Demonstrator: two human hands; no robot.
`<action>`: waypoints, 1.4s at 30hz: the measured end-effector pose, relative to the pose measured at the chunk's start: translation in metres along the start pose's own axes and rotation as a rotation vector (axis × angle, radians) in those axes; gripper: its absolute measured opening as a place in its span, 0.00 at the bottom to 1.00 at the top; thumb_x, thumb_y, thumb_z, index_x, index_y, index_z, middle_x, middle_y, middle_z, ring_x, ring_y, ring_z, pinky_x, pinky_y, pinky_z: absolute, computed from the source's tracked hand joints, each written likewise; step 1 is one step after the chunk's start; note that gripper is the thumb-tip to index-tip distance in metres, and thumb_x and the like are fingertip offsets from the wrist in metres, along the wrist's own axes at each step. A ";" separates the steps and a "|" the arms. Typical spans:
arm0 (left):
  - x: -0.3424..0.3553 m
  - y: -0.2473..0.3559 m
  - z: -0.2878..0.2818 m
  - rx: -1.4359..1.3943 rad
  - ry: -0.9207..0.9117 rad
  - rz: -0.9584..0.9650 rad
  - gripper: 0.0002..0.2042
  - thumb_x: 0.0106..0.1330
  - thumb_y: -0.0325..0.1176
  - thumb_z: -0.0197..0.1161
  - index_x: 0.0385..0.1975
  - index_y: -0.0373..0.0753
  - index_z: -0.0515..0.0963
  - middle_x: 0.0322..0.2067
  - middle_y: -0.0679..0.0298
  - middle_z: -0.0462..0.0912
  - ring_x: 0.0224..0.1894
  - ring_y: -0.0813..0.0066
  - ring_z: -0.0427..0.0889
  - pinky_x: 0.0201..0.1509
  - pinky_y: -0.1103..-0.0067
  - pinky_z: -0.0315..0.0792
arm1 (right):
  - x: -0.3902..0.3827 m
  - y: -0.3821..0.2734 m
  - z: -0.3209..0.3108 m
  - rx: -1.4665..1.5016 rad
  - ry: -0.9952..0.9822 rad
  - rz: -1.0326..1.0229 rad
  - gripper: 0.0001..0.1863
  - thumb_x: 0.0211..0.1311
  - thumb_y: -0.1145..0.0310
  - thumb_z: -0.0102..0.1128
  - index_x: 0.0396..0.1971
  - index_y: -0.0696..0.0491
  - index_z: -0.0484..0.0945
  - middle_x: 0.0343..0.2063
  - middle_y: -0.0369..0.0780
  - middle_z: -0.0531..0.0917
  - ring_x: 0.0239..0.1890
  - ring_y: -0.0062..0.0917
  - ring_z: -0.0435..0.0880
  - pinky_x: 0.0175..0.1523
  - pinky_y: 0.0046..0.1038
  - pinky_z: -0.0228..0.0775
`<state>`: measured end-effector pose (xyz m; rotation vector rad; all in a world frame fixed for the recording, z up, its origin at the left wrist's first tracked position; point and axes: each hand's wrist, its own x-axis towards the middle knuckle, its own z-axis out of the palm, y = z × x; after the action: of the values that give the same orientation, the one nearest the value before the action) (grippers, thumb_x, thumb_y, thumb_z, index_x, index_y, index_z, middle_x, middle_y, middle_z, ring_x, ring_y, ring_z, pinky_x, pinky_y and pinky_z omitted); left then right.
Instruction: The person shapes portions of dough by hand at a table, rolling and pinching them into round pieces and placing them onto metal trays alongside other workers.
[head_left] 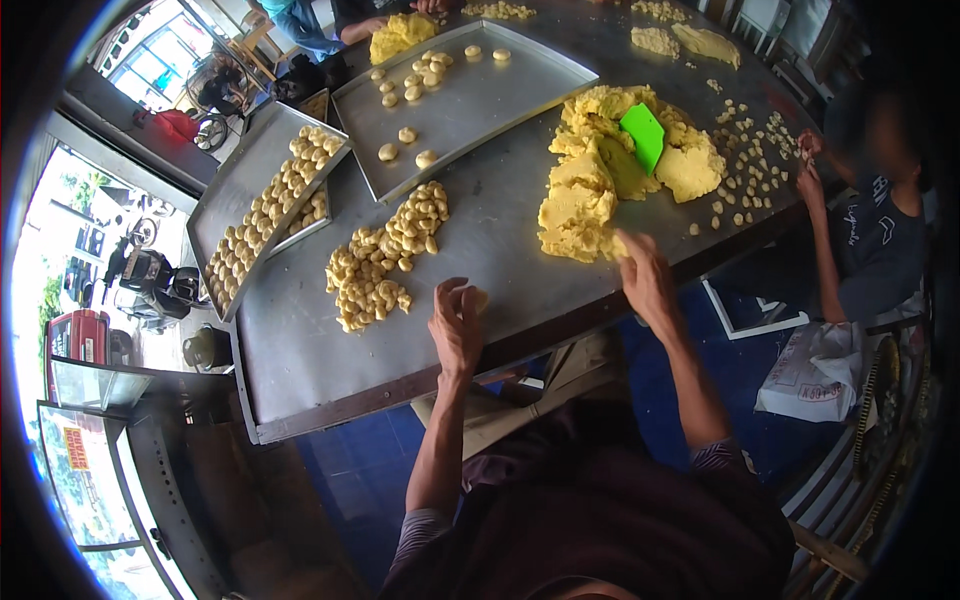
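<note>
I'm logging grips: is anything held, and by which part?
Left hand: apparently a small dough piece, by its left side. Right hand: at the lower edge of the yellow dough; grip cannot be told.

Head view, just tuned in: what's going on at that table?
The person's right hand is at the near edge of a mass of yellow dough with a green scraper on it. The left hand is curled, seemingly around a small dough piece. Dough balls sit on metal trays; a co-worker's hands are at the right.
</note>
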<state>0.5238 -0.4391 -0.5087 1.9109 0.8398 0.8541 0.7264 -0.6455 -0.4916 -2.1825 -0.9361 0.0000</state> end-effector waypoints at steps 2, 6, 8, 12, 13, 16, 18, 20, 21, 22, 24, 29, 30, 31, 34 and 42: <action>0.000 0.003 0.009 0.010 0.037 0.039 0.10 0.70 0.32 0.54 0.41 0.33 0.79 0.33 0.53 0.86 0.33 0.63 0.86 0.41 0.71 0.77 | -0.011 -0.032 0.020 0.329 0.023 -0.046 0.18 0.63 0.78 0.57 0.53 0.58 0.76 0.43 0.50 0.80 0.37 0.36 0.83 0.41 0.32 0.77; -0.008 0.025 0.034 -0.241 -0.116 -0.143 0.12 0.71 0.32 0.55 0.46 0.32 0.81 0.36 0.54 0.86 0.40 0.71 0.85 0.48 0.76 0.76 | -0.021 -0.080 0.061 0.464 -0.043 -0.095 0.19 0.60 0.80 0.59 0.53 0.60 0.77 0.44 0.52 0.82 0.44 0.41 0.84 0.45 0.32 0.77; -0.015 0.036 0.044 -0.493 -0.161 -0.140 0.13 0.72 0.31 0.54 0.46 0.29 0.80 0.36 0.55 0.86 0.42 0.71 0.84 0.46 0.74 0.77 | -0.019 -0.085 0.072 0.280 -0.006 -0.122 0.22 0.58 0.82 0.60 0.54 0.58 0.77 0.46 0.51 0.82 0.46 0.40 0.84 0.50 0.30 0.77; 0.014 0.047 0.014 -0.284 -0.318 -0.350 0.10 0.68 0.32 0.58 0.38 0.30 0.80 0.30 0.55 0.87 0.36 0.60 0.88 0.37 0.70 0.79 | -0.004 -0.092 0.054 0.419 -0.076 -0.175 0.19 0.57 0.80 0.62 0.50 0.55 0.81 0.45 0.44 0.84 0.46 0.39 0.83 0.51 0.32 0.76; 0.016 0.034 0.013 -0.095 -0.355 -0.166 0.09 0.66 0.32 0.60 0.36 0.31 0.80 0.29 0.54 0.86 0.34 0.57 0.87 0.35 0.69 0.79 | -0.005 -0.096 0.057 0.400 -0.101 -0.249 0.18 0.56 0.80 0.63 0.49 0.55 0.82 0.44 0.43 0.84 0.46 0.38 0.83 0.52 0.31 0.76; 0.017 -0.001 0.022 0.223 -0.361 0.193 0.10 0.54 0.33 0.68 0.29 0.34 0.78 0.24 0.48 0.82 0.30 0.47 0.83 0.31 0.67 0.77 | -0.007 -0.104 0.073 0.335 -0.104 -0.403 0.16 0.55 0.81 0.64 0.45 0.56 0.84 0.42 0.43 0.86 0.44 0.36 0.85 0.49 0.28 0.77; 0.009 -0.005 0.024 0.172 -0.269 0.127 0.10 0.55 0.34 0.68 0.29 0.34 0.77 0.24 0.48 0.82 0.30 0.47 0.83 0.31 0.66 0.77 | -0.008 -0.102 0.071 0.503 -0.158 -0.207 0.14 0.56 0.80 0.63 0.43 0.56 0.84 0.41 0.43 0.86 0.42 0.37 0.85 0.48 0.29 0.78; 0.003 -0.004 0.025 0.144 -0.260 0.071 0.11 0.55 0.34 0.67 0.31 0.34 0.76 0.26 0.47 0.82 0.32 0.46 0.83 0.33 0.64 0.77 | -0.010 -0.099 0.074 0.518 -0.187 -0.147 0.12 0.56 0.79 0.63 0.41 0.58 0.85 0.41 0.45 0.85 0.39 0.37 0.86 0.44 0.30 0.79; 0.003 0.000 0.026 0.152 -0.278 0.054 0.11 0.56 0.33 0.67 0.33 0.34 0.76 0.27 0.47 0.82 0.32 0.46 0.83 0.34 0.64 0.77 | -0.010 -0.099 0.076 0.435 -0.175 -0.201 0.12 0.55 0.80 0.64 0.41 0.58 0.84 0.41 0.45 0.85 0.39 0.36 0.86 0.43 0.30 0.79; 0.003 0.005 0.026 0.160 -0.296 0.037 0.11 0.56 0.32 0.67 0.34 0.34 0.76 0.27 0.46 0.82 0.33 0.45 0.83 0.35 0.64 0.78 | -0.010 -0.099 0.077 0.353 -0.163 -0.255 0.13 0.54 0.81 0.64 0.41 0.59 0.84 0.41 0.45 0.85 0.40 0.35 0.86 0.43 0.30 0.79; 0.005 0.007 0.024 0.134 -0.333 0.006 0.14 0.55 0.31 0.68 0.38 0.34 0.75 0.31 0.46 0.83 0.36 0.45 0.83 0.38 0.64 0.78 | -0.011 -0.101 0.081 0.271 -0.144 -0.340 0.14 0.53 0.81 0.65 0.42 0.59 0.84 0.40 0.45 0.85 0.40 0.32 0.86 0.42 0.30 0.78; 0.005 0.005 0.010 0.061 -0.457 -0.022 0.16 0.55 0.32 0.69 0.41 0.34 0.76 0.32 0.50 0.85 0.38 0.52 0.85 0.42 0.66 0.77 | 0.005 -0.105 0.068 0.554 -0.333 -0.088 0.22 0.51 0.79 0.69 0.49 0.54 0.82 0.34 0.40 0.83 0.33 0.24 0.82 0.41 0.27 0.76; 0.005 0.010 0.010 0.027 -0.476 -0.016 0.16 0.55 0.31 0.69 0.41 0.34 0.77 0.32 0.50 0.85 0.38 0.53 0.85 0.42 0.66 0.77 | 0.013 -0.102 0.063 0.436 -0.352 -0.094 0.26 0.50 0.77 0.71 0.53 0.50 0.81 0.31 0.37 0.79 0.30 0.21 0.77 0.40 0.25 0.74; 0.006 0.013 0.011 -0.009 -0.495 -0.008 0.16 0.55 0.31 0.69 0.41 0.33 0.77 0.32 0.50 0.85 0.38 0.53 0.85 0.42 0.66 0.77 | 0.018 -0.095 0.065 0.425 -0.394 -0.099 0.26 0.49 0.76 0.71 0.53 0.49 0.81 0.32 0.37 0.78 0.31 0.21 0.76 0.40 0.25 0.74; 0.005 0.012 0.013 -0.008 -0.505 0.090 0.16 0.55 0.33 0.71 0.40 0.33 0.78 0.32 0.50 0.85 0.38 0.53 0.85 0.42 0.66 0.77 | 0.028 -0.076 0.079 0.409 -0.555 -0.048 0.30 0.48 0.73 0.74 0.56 0.48 0.79 0.34 0.39 0.78 0.35 0.23 0.76 0.41 0.26 0.72; 0.010 -0.006 0.008 -0.140 -0.400 -0.189 0.25 0.72 0.51 0.55 0.35 0.28 0.79 0.25 0.57 0.83 0.28 0.73 0.80 0.34 0.77 0.72 | 0.052 -0.055 0.030 -0.207 0.143 -0.286 0.29 0.62 0.74 0.59 0.64 0.61 0.64 0.65 0.51 0.64 0.65 0.47 0.65 0.66 0.37 0.63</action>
<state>0.5341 -0.4321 -0.5154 1.7647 0.6824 0.3860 0.7220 -0.5690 -0.4643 -2.1793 -1.2005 -0.4011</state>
